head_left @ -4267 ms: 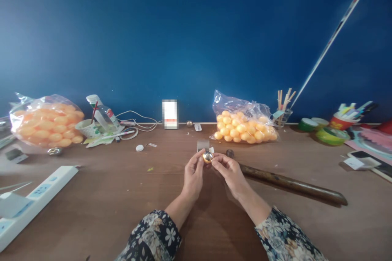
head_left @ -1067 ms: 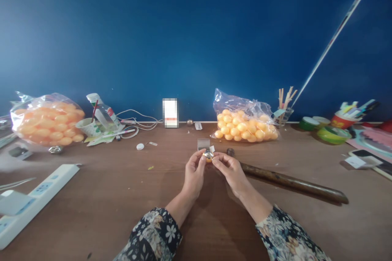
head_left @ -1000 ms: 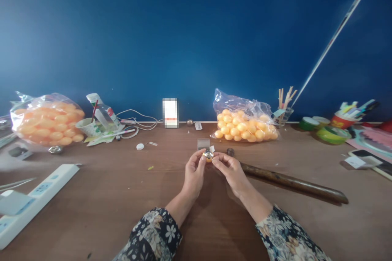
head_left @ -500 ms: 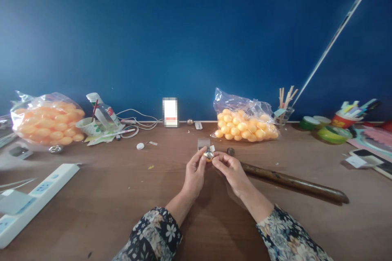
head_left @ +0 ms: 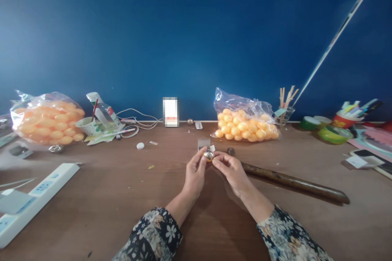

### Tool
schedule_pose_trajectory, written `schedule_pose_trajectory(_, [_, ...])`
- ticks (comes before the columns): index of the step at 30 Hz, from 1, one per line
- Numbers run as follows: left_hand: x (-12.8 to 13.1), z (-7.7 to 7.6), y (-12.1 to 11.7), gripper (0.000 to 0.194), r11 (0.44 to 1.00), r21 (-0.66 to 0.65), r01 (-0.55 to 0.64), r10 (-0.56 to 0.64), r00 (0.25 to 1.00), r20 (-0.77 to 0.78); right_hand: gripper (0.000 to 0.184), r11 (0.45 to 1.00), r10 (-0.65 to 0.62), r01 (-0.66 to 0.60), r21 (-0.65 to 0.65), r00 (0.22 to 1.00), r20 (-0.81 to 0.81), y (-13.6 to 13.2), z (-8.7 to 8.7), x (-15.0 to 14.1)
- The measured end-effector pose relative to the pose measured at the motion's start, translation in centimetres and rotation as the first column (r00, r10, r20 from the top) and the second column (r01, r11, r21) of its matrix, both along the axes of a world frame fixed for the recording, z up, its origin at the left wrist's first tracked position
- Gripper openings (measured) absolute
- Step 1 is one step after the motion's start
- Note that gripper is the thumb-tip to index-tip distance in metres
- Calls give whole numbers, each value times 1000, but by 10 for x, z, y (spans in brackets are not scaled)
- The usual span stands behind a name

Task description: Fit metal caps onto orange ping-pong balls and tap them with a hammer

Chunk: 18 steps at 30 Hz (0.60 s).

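Between my two hands, above the middle of the brown table, is a small shiny ball (head_left: pixel 209 155), silver on top with an orange-yellow tint along its lower edge. My left hand (head_left: pixel 195 172) is closed, with thumb and fingertips pinching the ball from the left. From the right, my right hand (head_left: pixel 232 171) is also closed, its thumb and fingertips pressed to the ball's side. A small clear box (head_left: pixel 203 143) and a white scrap (head_left: pixel 212 148) lie just beyond the fingers. The ball's underside is partly hidden.
A dark wooden stick (head_left: pixel 294 181) lies right of my hands. Behind stand a bag of yellow balls (head_left: pixel 245 124) and, far left, a bag of orange balls (head_left: pixel 49 122). A power strip (head_left: pixel 39 200) is at left; a pen cup (head_left: pixel 346 119) and tape rolls (head_left: pixel 335 134) are at right.
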<state>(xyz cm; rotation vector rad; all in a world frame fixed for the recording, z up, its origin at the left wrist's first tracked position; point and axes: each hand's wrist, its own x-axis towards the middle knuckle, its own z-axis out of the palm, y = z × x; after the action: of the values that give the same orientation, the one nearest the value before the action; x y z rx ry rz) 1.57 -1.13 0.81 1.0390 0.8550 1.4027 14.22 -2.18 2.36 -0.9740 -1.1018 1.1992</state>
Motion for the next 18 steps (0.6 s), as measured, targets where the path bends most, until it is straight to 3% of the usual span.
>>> schedule_pose_trajectory(12, [2, 2, -2, 37, 998, -12, -56, 56, 997, -47, 28, 998, -65, 65, 14, 998, -7, -1, -3, -5])
schedule_pose_trajectory(18, [2, 1, -3, 39, 999, -1, -34, 34, 998, -46, 29, 994, -103, 101, -34, 991, -88, -1, -6, -10])
